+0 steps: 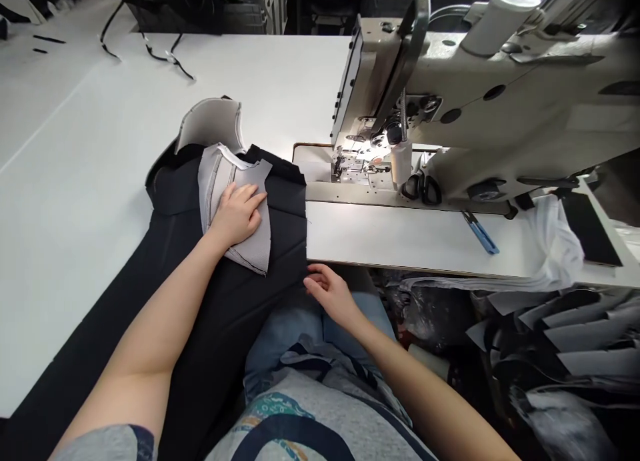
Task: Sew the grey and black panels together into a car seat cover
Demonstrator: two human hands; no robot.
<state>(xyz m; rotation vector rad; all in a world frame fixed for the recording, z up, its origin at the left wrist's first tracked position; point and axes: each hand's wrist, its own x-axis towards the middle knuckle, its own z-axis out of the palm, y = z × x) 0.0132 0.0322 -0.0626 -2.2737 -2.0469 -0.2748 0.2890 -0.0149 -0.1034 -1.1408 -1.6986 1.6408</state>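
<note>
My left hand (236, 215) lies flat on a grey fabric piece (257, 231) with dark seams, fingers stretched out. That piece rests on a large black fabric (285, 247), which runs off the table toward the lower left. At the black fabric's right edge, by the table's front, my right hand (333, 294) has its fingers loosely bent and apart, with nothing visibly gripped; whether its fingertips touch the edge I cannot tell. A curved grey panel (210, 124) stands up behind the left hand. To the right is the sewing machine (360, 81), its needle area lit.
Black-handled scissors (423, 187) lie by the machine's base. A blue cutter (483, 234) and white cloth (555, 241) are on the right of the table (370, 234). A thread cone (500, 21) tops the machine. Stacked grey and black pieces (590, 327) sit below right.
</note>
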